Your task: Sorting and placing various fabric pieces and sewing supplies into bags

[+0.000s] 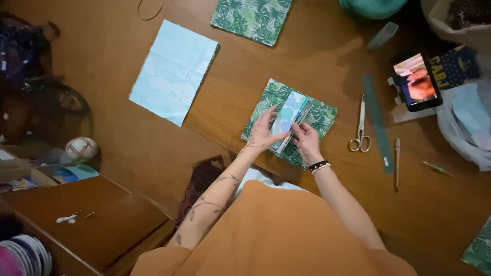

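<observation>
Wooden counter (pixel 153 148), fabric pieces laid out, both my hands on one folded stack.

Left to right: a pale blue sheet (pixel 174 71) lies flat and untouched; my left hand (pixel 263 134) presses open-palmed on the leaf-print fabric (pixel 319 118), while my right hand (pixel 306 142) pinches the folded light strip (pixel 290 113) on top. Scissors (pixel 360 128) and ruler (pixel 377 122) wait alongside. Folding looks partway done; my fingers hide the strip's lower edge.
</observation>
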